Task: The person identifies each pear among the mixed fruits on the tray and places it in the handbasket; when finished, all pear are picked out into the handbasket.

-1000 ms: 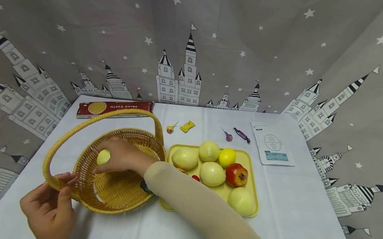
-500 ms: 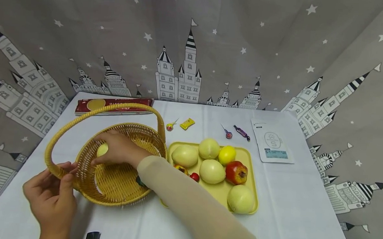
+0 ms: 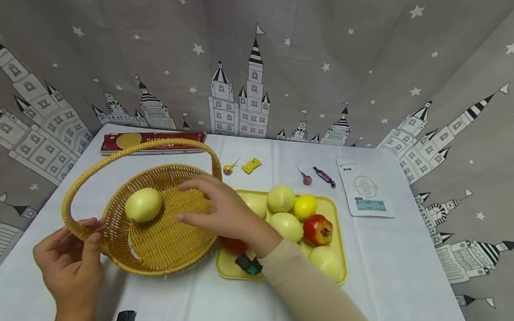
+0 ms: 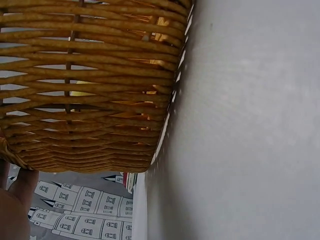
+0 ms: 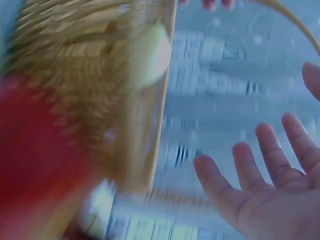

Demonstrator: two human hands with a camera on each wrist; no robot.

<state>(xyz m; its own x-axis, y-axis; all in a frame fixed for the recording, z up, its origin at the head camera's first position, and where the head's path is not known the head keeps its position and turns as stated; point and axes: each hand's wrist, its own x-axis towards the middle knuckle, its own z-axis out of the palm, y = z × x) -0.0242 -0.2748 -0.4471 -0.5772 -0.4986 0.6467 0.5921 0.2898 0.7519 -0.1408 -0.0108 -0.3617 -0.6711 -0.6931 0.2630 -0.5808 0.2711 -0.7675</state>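
Observation:
A wicker basket (image 3: 174, 241) with an arched handle stands on the left of the table. Inside, against its left wall, lies a round yellow-green fruit (image 3: 143, 205). My left hand (image 3: 70, 272) pinches the foot of the handle at the basket's left rim; in the left wrist view its fingers show at the weave's lower corner. My right hand (image 3: 230, 212), fingers spread and holding nothing, hovers between the basket's right rim and the yellow tray (image 3: 229, 271). On the tray lie several pale fruits (image 3: 286, 226), a lemon (image 3: 305, 207) and a red pomegranate (image 3: 318, 230); my right forearm hides part of it.
Behind the basket lies a dark red packet (image 3: 153, 143). Two lollipops (image 3: 228, 169), a yellow wrapped candy (image 3: 251, 165) and a purple one (image 3: 324, 177) lie farther back. A white pouch (image 3: 366, 190) is at right. Something black (image 3: 125, 319) shows at the front edge.
My right hand has let go of the yellow-green fruit inside the basket and moved right, out towards the tray, its fingers opening. The left hand keeps its hold on the basket.

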